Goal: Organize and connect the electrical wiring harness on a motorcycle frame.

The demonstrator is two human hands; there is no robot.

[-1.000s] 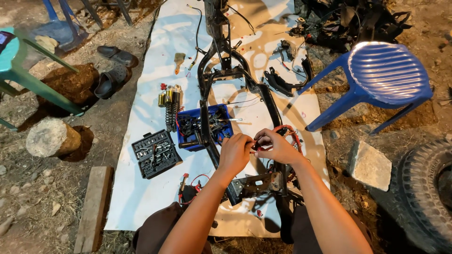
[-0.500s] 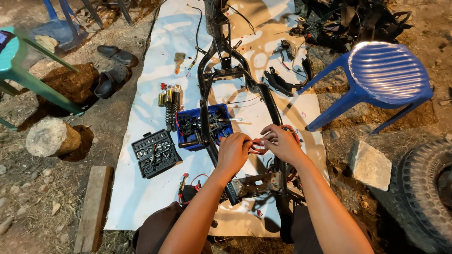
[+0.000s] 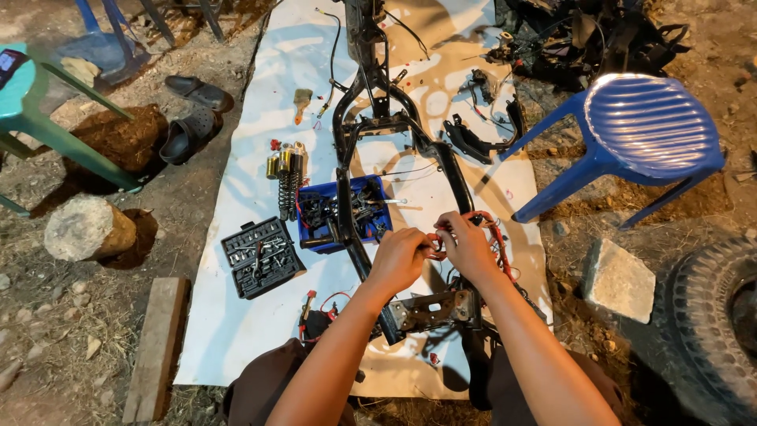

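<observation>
Your left hand (image 3: pixel 400 256) and your right hand (image 3: pixel 467 246) meet over the rear of the black motorcycle frame (image 3: pixel 371 118), and between them you hold a bundle of red wires (image 3: pixel 490 233). The wires are thin, red to orange, bent into loose loops; one end is pinched between your two sets of fingertips, and the rest spills out past the knuckles of your right hand and down along the frame's right rail. The fingers of both hands are curled shut on the wires, thumbs tucked toward each other; exactly how each fingertip sits on the strands is too small to tell.

Just below your fingers lies a grey metal bracket (image 3: pixel 432 309) with holes, fixed across the frame. Just beyond the fingers of your left hand sits a blue tray (image 3: pixel 371 189) full of dark parts, and further out on that side an open black socket set (image 3: pixel 260 256) and a pair of coil shock absorbers (image 3: pixel 288 175). All of it rests on a white sheet (image 3: pixel 236 331) spread over the dirt. Well out past your right hand stands a blue plastic chair (image 3: pixel 643 126), with a grey stone block (image 3: pixel 619 280) and a tyre (image 3: pixel 710 315) nearer you.

Against half a second ago, your hands have shifted very little: they stay closed on the wires at the same spot over the frame, the right hand's fingers turned slightly. Nothing on the sheet has moved.
</observation>
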